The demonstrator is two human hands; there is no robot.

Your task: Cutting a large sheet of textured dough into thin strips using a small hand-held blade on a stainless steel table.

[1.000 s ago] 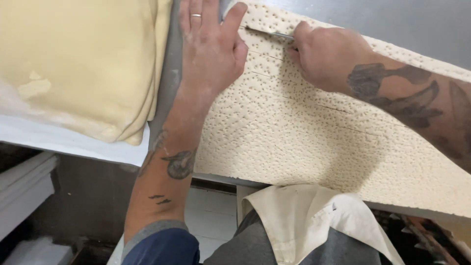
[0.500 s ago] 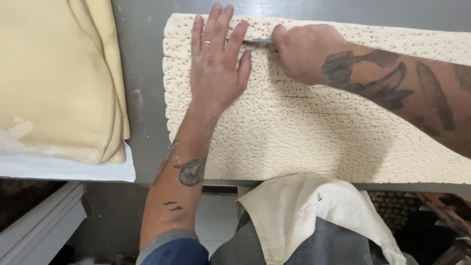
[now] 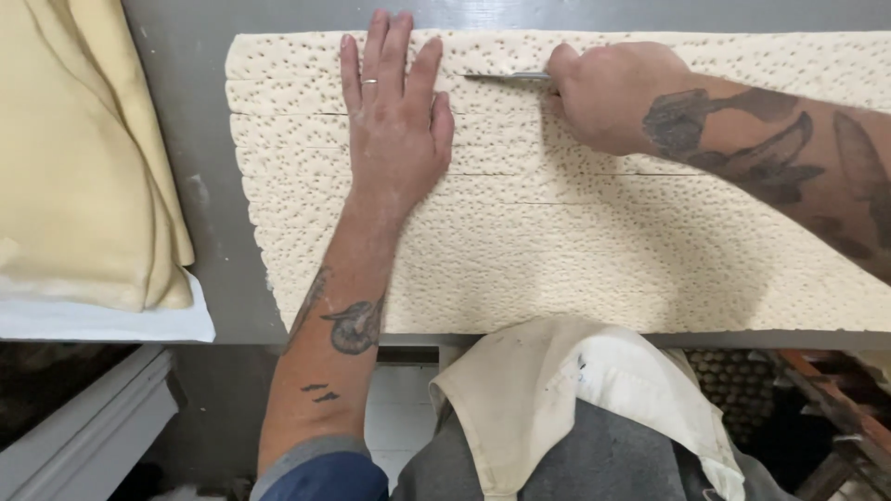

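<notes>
- Where the grey table shows bare, it is a strip between the dough sheet and the folded dough stack at the left, plus a band along the far edge.
- The docked dough sheet covers most of the table, its left edge uneven, its near edge just short of the table's front, and it runs out of view on the right.
- Long cuts already split its far part into strips.
- The left hand lies open and flat on the strips, fingers stretched toward the far edge, forearm coming up from below.
- The right hand is closed around a knife, whose blade points left and lies in a cut near the far edge, just beside the left fingertips.
- An apron hangs at the table's front.
</notes>
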